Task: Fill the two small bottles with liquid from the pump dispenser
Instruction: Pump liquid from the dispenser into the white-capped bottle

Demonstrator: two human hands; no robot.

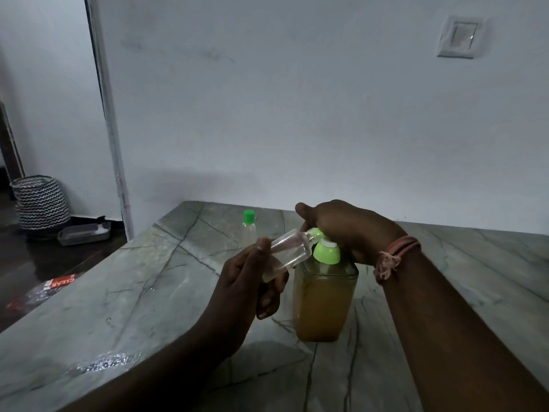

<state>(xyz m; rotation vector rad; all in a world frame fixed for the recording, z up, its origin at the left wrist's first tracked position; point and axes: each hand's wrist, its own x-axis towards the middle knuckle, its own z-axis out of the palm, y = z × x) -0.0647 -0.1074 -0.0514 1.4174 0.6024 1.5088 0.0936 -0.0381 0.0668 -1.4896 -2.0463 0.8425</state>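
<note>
On the veined grey stone table (124, 292), a squarish clear pump dispenser (323, 304) of amber liquid stands at lower centre, right hand (350, 230) clasping its green pump head, left hand (249, 281) pinching a tilted clear small bottle (289, 248) at the nozzle, a green-capped second bottle (249, 227) upright behind.

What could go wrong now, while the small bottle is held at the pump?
1. The small bottle is tilted with its mouth at the nozzle; liquid could miss and spill on the table.
2. The right hand presses on the pump dispenser; it might tip.
</note>
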